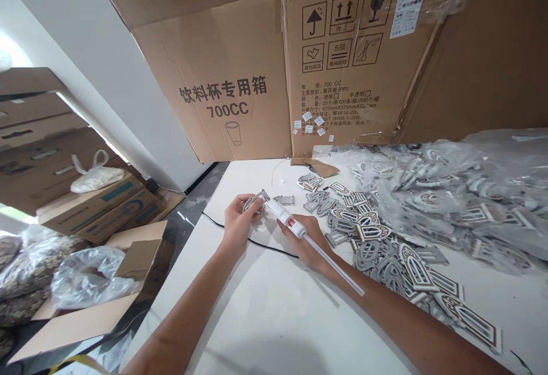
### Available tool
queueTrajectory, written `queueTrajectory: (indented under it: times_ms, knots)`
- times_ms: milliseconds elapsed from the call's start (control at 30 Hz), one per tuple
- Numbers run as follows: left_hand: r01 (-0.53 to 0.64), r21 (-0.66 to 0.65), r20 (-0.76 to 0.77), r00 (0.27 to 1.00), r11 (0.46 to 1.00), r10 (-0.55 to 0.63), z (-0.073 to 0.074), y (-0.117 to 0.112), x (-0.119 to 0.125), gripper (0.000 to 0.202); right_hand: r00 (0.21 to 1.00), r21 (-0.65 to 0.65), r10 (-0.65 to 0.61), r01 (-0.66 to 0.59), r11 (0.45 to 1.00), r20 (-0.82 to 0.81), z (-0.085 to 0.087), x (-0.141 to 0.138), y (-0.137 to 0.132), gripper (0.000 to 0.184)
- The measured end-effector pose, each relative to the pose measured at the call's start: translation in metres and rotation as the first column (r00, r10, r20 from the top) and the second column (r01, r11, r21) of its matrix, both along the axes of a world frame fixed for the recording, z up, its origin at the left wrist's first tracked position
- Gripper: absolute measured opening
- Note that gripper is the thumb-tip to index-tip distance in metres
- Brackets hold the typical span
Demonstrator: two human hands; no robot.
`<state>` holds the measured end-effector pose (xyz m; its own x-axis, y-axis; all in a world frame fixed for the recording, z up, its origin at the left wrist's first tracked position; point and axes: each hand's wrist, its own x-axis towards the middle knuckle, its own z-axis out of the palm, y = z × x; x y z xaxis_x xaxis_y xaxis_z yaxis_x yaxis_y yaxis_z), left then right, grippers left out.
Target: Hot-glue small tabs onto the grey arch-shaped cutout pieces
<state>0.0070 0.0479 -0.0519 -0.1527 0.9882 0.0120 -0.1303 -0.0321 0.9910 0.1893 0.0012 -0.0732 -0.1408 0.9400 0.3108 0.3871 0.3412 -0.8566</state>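
My left hand [238,222] is closed on a small grey arched window-shaped piece [257,197], pinched between thumb and fingers. In my right hand [309,240] is a white hot glue gun [287,218], its nozzle end close to the held piece; whether they touch I cannot tell. A long clear glue stick [336,266] juts from the gun's back over my right forearm. Just beyond the gun's tip, another grey piece [286,200] lies on the white table [257,318]. Right of my right hand spreads a loose pile of window-shaped pieces [381,261], some grey side up, others white with brown patterns.
Plastic bags of similar pieces [432,192] cover the back right. A large cardboard box [240,49] stands behind the table, with a torn cardboard scrap [317,165] before it. A black cord [269,248] crosses the tabletop. Open boxes [98,318] and filled bags are at left.
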Motion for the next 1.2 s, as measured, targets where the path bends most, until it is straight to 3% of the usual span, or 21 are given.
queueTrajectory:
  times_ms: [500,900,1200]
  knots:
    - [-0.011,0.000,-0.021,1.000,1.000,0.011,-0.0005,0.0003,0.0007,0.041,1.000,-0.002,-0.015,0.015,1.000,-0.003,-0.0101,-0.0009,0.0065,0.045]
    - [-0.008,0.010,-0.035,0.999,1.000,0.008,0.0000,-0.0005,0.0013,0.041,0.998,0.002,-0.003,0.003,1.000,0.065,-0.0036,-0.0010,0.0037,0.043]
    - [-0.022,0.028,-0.061,0.998,0.999,0.024,-0.0005,-0.0020,0.0014,0.040,0.998,0.004,-0.012,0.012,1.000,0.063,-0.0085,-0.0008,0.0065,0.047]
